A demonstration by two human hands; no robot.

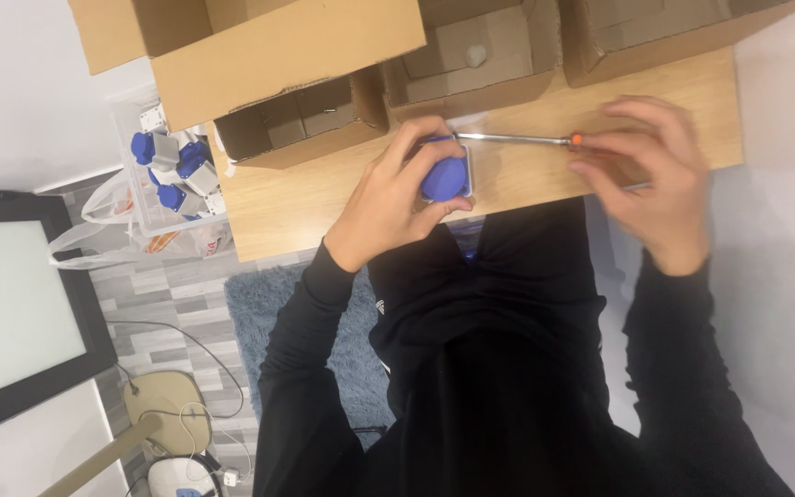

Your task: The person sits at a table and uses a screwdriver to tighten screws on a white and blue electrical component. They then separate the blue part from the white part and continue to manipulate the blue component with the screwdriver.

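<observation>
While gripping blue socket (444,178), left hand (388,207); right hand (650,179) fingers around screwdriver (526,139).

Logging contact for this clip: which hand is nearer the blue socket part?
Left. The left hand grips the blue socket part; the right hand holds the screwdriver handle, off to its side.

Three open brown cardboard boxes (471,55) along the desk's far edge, black-framed pale panel (11,304), possibly a screen, lower left
</observation>
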